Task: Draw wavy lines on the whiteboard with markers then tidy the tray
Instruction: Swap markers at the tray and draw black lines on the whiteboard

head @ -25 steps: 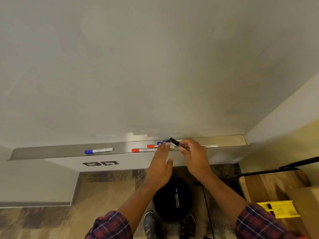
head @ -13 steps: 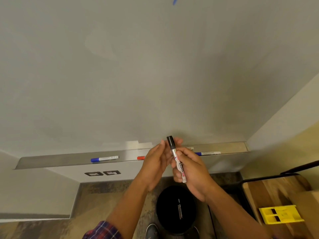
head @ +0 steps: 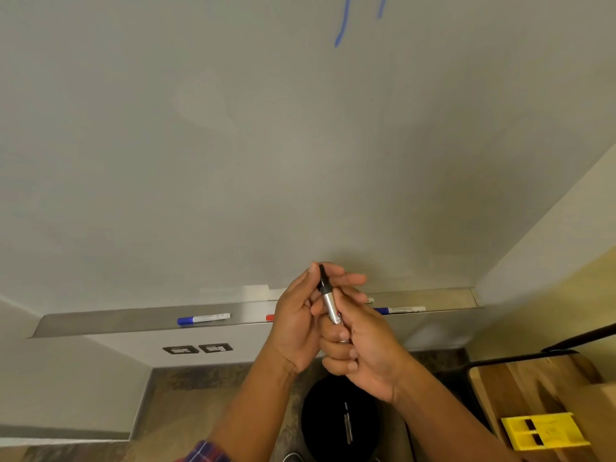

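Note:
The whiteboard (head: 300, 145) fills the upper view, with two blue line ends (head: 340, 35) at its top edge. My right hand (head: 363, 348) grips the silver barrel of a black-capped marker (head: 328, 300), held upright in front of the tray. My left hand (head: 300, 315) is at the marker's black cap, thumb and fingers around it. On the metal tray (head: 116, 323) lie a blue-capped marker (head: 203, 319) at left, a red-capped marker (head: 270, 317) mostly hidden behind my left hand, and another blue marker (head: 400, 310) at right.
A black round bin (head: 340, 425) stands on the floor below my hands. A wooden stool with a yellow block (head: 546, 435) is at the lower right. Two wall sockets (head: 196, 349) sit under the tray. A side wall (head: 550, 261) closes the right.
My right hand lifted the black marker off the tray and turned it upright. My left hand came up to its cap. The view tilted up, showing blue lines at the top.

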Tool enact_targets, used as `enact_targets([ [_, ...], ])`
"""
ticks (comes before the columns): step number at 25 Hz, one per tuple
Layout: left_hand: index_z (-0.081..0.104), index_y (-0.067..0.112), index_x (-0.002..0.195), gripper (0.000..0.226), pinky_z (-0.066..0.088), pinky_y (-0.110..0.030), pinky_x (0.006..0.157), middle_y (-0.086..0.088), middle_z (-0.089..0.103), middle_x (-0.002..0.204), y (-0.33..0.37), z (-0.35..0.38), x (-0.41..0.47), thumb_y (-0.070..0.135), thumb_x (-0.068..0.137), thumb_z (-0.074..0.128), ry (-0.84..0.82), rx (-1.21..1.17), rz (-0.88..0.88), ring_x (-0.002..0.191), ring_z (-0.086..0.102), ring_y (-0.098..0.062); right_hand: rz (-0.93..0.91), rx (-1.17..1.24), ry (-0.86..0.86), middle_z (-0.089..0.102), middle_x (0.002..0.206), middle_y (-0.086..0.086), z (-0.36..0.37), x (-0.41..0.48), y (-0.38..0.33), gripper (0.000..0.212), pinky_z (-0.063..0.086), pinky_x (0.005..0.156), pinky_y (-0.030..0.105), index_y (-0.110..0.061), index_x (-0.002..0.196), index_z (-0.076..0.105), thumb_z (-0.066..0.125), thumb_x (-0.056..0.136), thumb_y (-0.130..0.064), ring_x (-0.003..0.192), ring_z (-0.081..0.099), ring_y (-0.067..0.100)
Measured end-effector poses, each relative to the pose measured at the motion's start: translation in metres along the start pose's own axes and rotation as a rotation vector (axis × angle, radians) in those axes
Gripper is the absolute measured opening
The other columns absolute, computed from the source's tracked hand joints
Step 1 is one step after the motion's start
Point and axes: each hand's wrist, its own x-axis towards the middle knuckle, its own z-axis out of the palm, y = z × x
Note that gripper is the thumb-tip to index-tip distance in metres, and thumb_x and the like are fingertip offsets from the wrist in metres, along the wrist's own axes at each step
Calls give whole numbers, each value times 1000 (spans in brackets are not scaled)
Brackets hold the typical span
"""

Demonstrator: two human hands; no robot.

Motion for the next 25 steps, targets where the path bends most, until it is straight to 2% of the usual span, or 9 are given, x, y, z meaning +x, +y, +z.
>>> enact_targets([
  [2, 66, 11, 99, 36, 59, -41, 82, -16, 71, 87, -2, 7, 0, 43, 107, 49, 78, 24, 3, 80, 70, -31, -19, 16, 46, 28, 62, 2, 2, -1, 2, 35, 15, 43, 21, -15, 99, 63, 52, 103, -48, 42, 23, 8],
  [4, 63, 14, 93, 36, 60, -38, 75, -13, 62, 75, -6, 11, 0, 44, 108, 49, 152, 62, 8, 73, 68, -29, -27, 33, 100, 31, 59, 1, 4, -1, 5, 33, 17, 42, 22, -17, 93, 63, 53, 103, -46, 41, 25, 8],
  [9, 59, 18, 83, 39, 58, -35, 66, -10, 53, 62, -13, 15, 5, 46, 106, 48, 245, 103, 16, 61, 64, -27, -26, 7, 195, 37, 57, 1, 6, -4, 11, 31, 23, 36, 18, -13, 97, 63, 51, 104, -41, 38, 29, 7],
  [12, 58, 17, 84, 39, 58, -33, 63, -9, 53, 58, -10, 18, 7, 47, 107, 47, 279, 145, 7, 55, 63, -25, -22, 11, 197, 41, 56, 2, 6, -4, 11, 32, 25, 35, 17, -12, 100, 63, 50, 105, -41, 36, 32, 7],
  [14, 60, 15, 91, 39, 60, -35, 67, -12, 57, 64, -9, 20, 8, 46, 109, 46, 274, 151, -5, 60, 66, -28, -30, 10, 172, 39, 56, 2, 4, -3, 7, 33, 24, 35, 19, -13, 95, 63, 50, 105, -42, 36, 31, 8],
  [17, 64, 9, 108, 42, 63, -40, 76, -17, 72, 88, -4, 21, 7, 47, 109, 46, 251, 123, -14, 75, 73, -33, -31, -18, 142, 38, 58, 4, 0, -1, 0, 36, 24, 38, 21, -12, 95, 62, 49, 106, -43, 39, 31, 10],
  [21, 63, 5, 122, 48, 56, -51, 100, -23, 75, 122, 7, 18, 11, 46, 111, 40, 289, 32, -23, 109, 76, -39, 6, -90, 112, 44, 64, 5, -5, -1, -5, 38, 30, 44, 25, -7, 104, 69, 51, 106, -41, 47, 32, 11],
  [25, 59, 11, 103, 42, 45, -53, 116, -26, 71, 131, 16, 18, 18, 48, 110, 41, 301, -99, 11, 124, 70, -39, -42, -172, 110, 49, 67, 9, -1, -3, -7, 38, 35, 48, 28, -2, 112, 72, 52, 106, -34, 52, 36, 15],
])
